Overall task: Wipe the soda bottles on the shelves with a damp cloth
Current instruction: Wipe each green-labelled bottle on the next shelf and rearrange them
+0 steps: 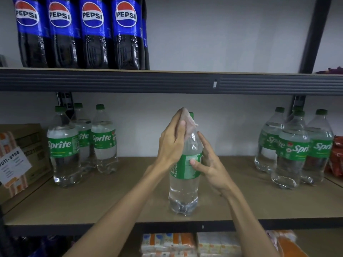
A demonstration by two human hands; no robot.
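Wiping neck of clear plastic Sprite bottle with green label [183,190], standing mid-shelf on brown wooden shelf board [111,201], near front edge.
Gripping pale crumpled cloth [191,123] in left hand [171,140], fingers curled round it, pressing just below green screw cap [191,114]; clasping label loosely with right hand [209,167], thumb near side, fingers far side. Best keeping base planted, turning cloth round neck, then working downward.
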